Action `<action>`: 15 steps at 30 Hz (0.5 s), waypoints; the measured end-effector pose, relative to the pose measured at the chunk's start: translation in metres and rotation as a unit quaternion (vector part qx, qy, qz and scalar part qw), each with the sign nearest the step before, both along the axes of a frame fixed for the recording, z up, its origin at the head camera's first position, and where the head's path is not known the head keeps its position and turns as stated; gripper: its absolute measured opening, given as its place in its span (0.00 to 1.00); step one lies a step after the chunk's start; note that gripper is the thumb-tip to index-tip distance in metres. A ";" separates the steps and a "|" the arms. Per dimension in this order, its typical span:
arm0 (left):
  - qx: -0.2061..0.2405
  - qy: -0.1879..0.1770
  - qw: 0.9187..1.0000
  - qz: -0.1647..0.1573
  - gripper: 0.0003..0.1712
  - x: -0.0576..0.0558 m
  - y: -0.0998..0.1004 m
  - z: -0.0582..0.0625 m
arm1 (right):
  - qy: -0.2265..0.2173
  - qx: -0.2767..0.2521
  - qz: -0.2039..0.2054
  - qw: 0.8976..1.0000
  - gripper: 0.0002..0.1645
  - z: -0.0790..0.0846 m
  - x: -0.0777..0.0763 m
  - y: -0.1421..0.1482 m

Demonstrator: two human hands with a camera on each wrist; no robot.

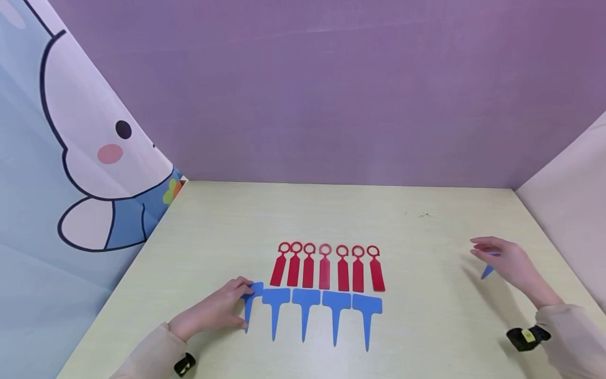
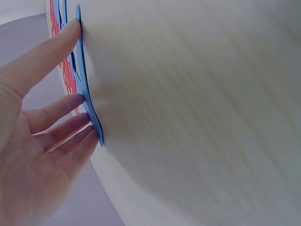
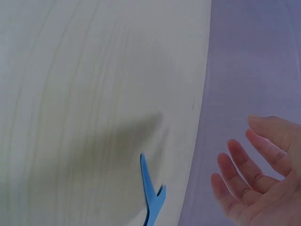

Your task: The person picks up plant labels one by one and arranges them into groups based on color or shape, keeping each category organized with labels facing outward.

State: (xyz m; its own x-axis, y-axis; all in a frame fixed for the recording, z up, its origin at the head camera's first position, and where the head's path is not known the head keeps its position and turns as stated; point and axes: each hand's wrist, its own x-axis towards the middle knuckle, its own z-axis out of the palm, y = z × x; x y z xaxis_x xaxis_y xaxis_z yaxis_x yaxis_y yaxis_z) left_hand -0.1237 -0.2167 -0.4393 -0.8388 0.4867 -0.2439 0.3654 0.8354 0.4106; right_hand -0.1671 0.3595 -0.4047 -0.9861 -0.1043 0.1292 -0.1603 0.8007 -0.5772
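Observation:
My left hand [image 1: 220, 308] grips a blue T-shaped plant label [image 1: 258, 288] at the left end of a row of such labels. In the left wrist view the thumb is on its pointed end and the fingertips are along its head. Over the right side of the table is my right hand [image 1: 508, 260], its fingers loosely spread. Another blue plant label [image 3: 151, 200] shows in the right wrist view, apart from the visible fingers, with a shadow on the table beyond it. In the head view this label is partly hidden behind the hand.
Several more blue plant labels [image 1: 305, 297] lie side by side on the pale wooden table [image 1: 426, 326]. Just behind them is a row of red ringed tags [image 1: 324, 273]. A purple backdrop [image 1: 331, 105] rises at the far edge, and a cartoon-printed cloth [image 1: 28, 210] hangs at left.

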 end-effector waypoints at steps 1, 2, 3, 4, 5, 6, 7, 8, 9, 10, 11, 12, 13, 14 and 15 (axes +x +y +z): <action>0.000 -0.001 1.000 0.001 0.37 0.000 0.000 0.000 | -0.001 0.001 -0.003 1.000 0.21 -0.001 0.000 0.002; -0.001 -0.001 1.000 0.002 0.37 0.000 0.000 0.000 | -0.002 0.003 -0.006 1.000 0.21 -0.001 0.000 0.005; -0.001 -0.002 1.000 0.003 0.37 0.000 0.000 0.000 | -0.003 0.004 -0.009 1.000 0.21 -0.002 0.000 0.007; -0.001 -0.003 1.000 0.003 0.37 0.000 0.001 0.000 | -0.004 0.003 -0.011 1.000 0.22 -0.003 0.000 0.010; -0.002 -0.003 1.000 0.003 0.37 0.000 0.001 0.000 | -0.005 0.003 -0.014 1.000 0.22 -0.003 0.000 0.012; -0.001 -0.004 1.000 0.004 0.37 0.000 0.001 0.000 | -0.007 0.001 -0.016 1.000 0.22 -0.004 0.000 0.015; -0.001 -0.004 1.000 0.004 0.37 0.000 0.001 0.000 | -0.009 -0.001 -0.018 1.000 0.23 -0.005 0.000 0.017; -0.001 -0.005 1.000 0.005 0.37 0.000 0.001 0.000 | -0.013 -0.003 -0.019 1.000 0.23 -0.006 0.001 0.019; 0.000 -0.005 1.000 0.005 0.37 0.000 0.001 0.000 | -0.016 -0.005 -0.021 1.000 0.23 -0.007 0.001 0.021; 0.000 -0.006 1.000 0.006 0.37 0.000 0.001 0.001 | -0.019 -0.007 -0.023 1.000 0.23 -0.008 0.001 0.023; 0.000 -0.006 1.000 0.006 0.37 0.000 0.001 0.001 | -0.024 -0.010 -0.024 0.999 0.24 -0.009 0.002 0.025; 0.000 -0.006 1.000 0.007 0.37 0.000 0.001 0.001 | -0.027 -0.013 -0.024 0.999 0.24 -0.009 0.002 0.027; 0.000 -0.006 1.000 0.007 0.37 0.000 0.001 0.001 | -0.029 -0.016 -0.026 0.999 0.24 -0.010 0.002 0.029; 0.000 -0.005 1.000 0.007 0.37 0.000 0.001 0.001 | -0.031 -0.018 -0.027 0.999 0.24 -0.011 0.002 0.031; 0.000 -0.004 1.000 0.007 0.37 0.000 0.001 0.001 | -0.032 -0.020 -0.028 0.999 0.25 -0.012 0.003 0.032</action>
